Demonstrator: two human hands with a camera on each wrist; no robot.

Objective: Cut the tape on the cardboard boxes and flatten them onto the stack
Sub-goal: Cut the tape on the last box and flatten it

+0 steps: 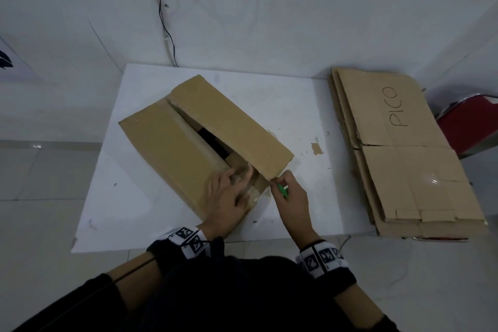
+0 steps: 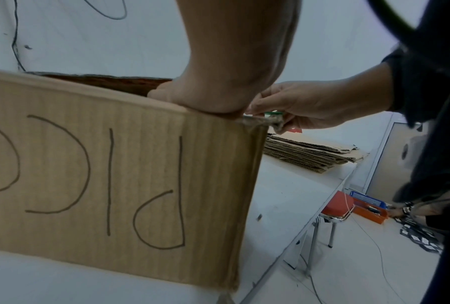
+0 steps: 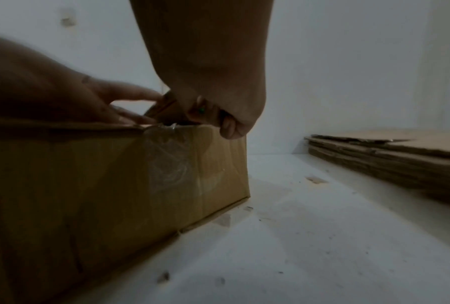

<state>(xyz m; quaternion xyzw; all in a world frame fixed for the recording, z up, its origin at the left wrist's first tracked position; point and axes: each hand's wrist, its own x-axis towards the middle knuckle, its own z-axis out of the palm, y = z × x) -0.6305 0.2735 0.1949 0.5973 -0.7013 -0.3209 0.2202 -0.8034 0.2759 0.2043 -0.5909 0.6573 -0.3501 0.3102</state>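
The left hand (image 1: 229, 197) presses flat on the box (image 1: 172, 143); the right hand (image 1: 289, 197) pinches a green cutter (image 1: 281, 189). The cardboard looks light and stiff: best held at the flap edges.

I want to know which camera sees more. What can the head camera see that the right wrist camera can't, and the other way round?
Only the head view shows the box's top: the dark gap between its flaps, PICO written on the flattened stack, and the red chair. Only the right wrist view shows the box's end wall with crinkled clear tape. Both show the left hand lying on the box, the right hand gripping a green cutter, and the white table.
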